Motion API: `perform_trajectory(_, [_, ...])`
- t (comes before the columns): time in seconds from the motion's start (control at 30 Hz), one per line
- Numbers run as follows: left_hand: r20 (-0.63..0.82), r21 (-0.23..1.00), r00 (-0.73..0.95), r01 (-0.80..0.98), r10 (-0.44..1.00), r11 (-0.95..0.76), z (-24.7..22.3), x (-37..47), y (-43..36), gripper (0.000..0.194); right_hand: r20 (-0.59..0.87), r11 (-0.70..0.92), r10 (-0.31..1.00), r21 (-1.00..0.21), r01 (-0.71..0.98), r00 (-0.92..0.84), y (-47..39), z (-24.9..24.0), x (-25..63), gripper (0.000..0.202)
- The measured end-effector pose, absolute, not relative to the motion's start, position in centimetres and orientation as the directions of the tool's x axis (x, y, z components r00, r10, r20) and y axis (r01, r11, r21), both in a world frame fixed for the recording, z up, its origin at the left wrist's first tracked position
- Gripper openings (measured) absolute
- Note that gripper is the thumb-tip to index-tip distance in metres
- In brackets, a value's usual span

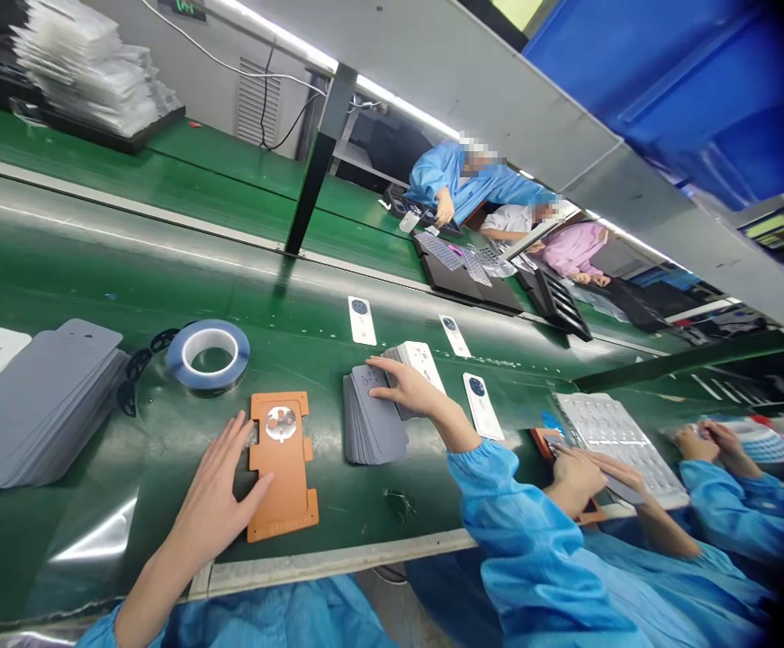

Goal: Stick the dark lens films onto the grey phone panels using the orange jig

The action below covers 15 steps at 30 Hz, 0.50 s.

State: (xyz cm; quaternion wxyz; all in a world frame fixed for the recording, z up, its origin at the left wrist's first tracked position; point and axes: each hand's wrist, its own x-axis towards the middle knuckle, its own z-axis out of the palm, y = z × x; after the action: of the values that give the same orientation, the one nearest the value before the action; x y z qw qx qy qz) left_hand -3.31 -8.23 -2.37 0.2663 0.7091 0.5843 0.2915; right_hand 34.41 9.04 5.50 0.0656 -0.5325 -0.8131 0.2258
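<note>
My left hand (220, 495) rests at the left edge of an orange fixture plate (278, 481), its fingers spread and holding nothing. A round clear piece with cutouts (281, 423) lies at the plate's top end. To the right, my right hand (409, 387) reaches over a fanned stack of grey phone-shaped sheets (373, 427). Its thumb and fingertips touch the upper part of the top sheet, apart from each other. Behind that hand sits a stack of white sheets (424, 362), partly covered.
A blue tape roll (241, 360) stands left of the plate, beside a larger grey stack (33, 405). White cards with dark circles (363, 321) lie behind the stacks. Co-workers' hands (577, 481) work at the right. A dark post (310, 189) rises beyond the belt.
</note>
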Motion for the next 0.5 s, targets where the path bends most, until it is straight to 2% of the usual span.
perform_trajectory(0.23, [0.095, 0.758, 0.117, 0.636, 0.989, -0.148, -2.6, -3.4, -8.3, 0.069, -0.087, 0.247, 0.942, -0.477, 0.844, -0.324, 8.0, 5.1, 34.4, 0.063])
perform_trajectory(0.37, [0.103, 0.763, 0.118, 0.627, 0.988, -0.155, -2.8, -3.5, -8.3, 0.069, 0.008, 0.262, 0.954, -0.502, 0.824, -0.299, 7.9, 5.5, 34.3, 0.057])
perform_trajectory(0.5, [0.07, 0.775, 0.15, 0.614, 0.986, -0.148, -2.4, -3.7, -8.2, 0.068, 0.012, 0.161, 0.979, -0.656, 0.738, -0.203, 6.7, 9.0, 33.7, 0.04])
